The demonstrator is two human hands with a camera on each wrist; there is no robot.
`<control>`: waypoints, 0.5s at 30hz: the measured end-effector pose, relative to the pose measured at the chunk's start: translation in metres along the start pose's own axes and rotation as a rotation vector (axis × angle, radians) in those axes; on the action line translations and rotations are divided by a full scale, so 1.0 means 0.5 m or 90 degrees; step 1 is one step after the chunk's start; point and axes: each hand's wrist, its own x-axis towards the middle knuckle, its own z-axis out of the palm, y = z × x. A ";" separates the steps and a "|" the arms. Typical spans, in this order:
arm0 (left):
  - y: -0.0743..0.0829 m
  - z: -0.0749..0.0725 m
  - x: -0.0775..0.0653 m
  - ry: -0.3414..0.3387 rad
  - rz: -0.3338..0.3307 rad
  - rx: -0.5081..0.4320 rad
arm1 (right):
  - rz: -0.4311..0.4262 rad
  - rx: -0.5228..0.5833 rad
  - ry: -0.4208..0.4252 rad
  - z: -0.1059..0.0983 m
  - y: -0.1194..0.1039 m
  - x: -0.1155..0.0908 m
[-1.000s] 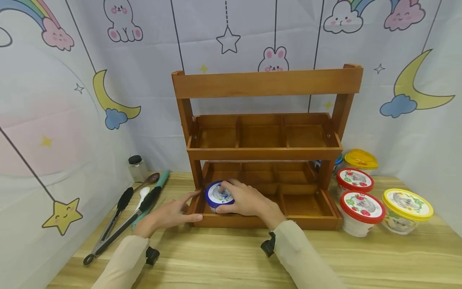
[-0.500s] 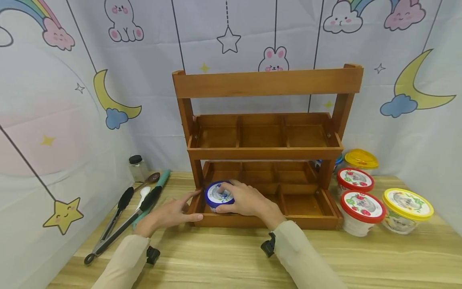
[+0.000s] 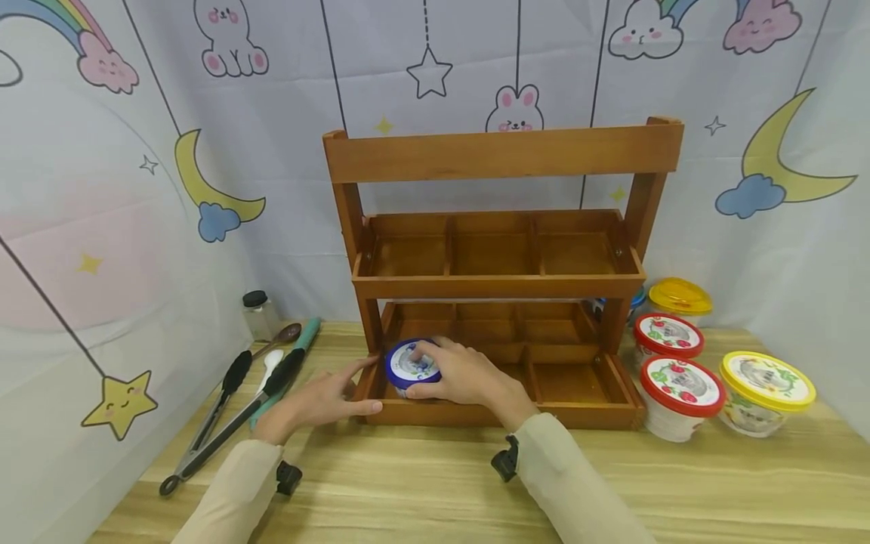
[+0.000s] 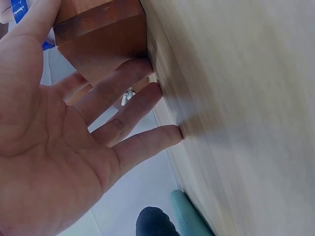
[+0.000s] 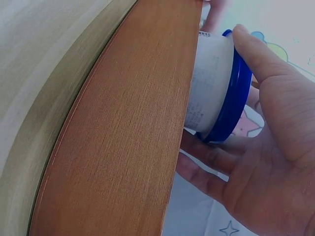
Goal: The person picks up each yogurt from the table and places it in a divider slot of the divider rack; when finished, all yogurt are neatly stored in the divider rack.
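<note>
My right hand (image 3: 465, 372) grips a round white tub with a blue lid (image 3: 408, 361), thumb at the near side of the lid and fingers over and behind it. The tub sits in the lower front left compartment of a two-tier wooden rack (image 3: 499, 287). In the right wrist view the tub (image 5: 211, 81) stands behind the rack's front board (image 5: 118, 123), its white wall partly hidden. At the rack's front left corner, my left hand (image 3: 319, 404) is spread, thumb along the front board. Its fingers (image 4: 147, 142) reach down to the tabletop in the left wrist view.
Right of the rack stand red-lidded tubs (image 3: 683, 389) and a yellow-lidded tub (image 3: 768, 385), with a yellow-topped container (image 3: 680, 297) behind. Tongs (image 3: 231, 423), a white spoon (image 3: 272, 363), a brown spoon (image 3: 288, 333) and a black-capped jar (image 3: 258, 316) lie or stand at left.
The tub's blue lid has shifted very slightly left since the earliest frame. Both hands keep almost the same place.
</note>
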 end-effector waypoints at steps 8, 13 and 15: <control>-0.002 0.000 0.001 -0.005 -0.006 -0.002 | 0.004 -0.007 0.004 0.004 0.002 0.001; -0.003 0.000 0.003 -0.003 -0.003 0.006 | 0.006 -0.012 0.004 0.002 0.000 -0.001; -0.004 0.001 0.003 -0.002 -0.002 0.007 | 0.007 -0.016 0.004 0.001 -0.002 -0.002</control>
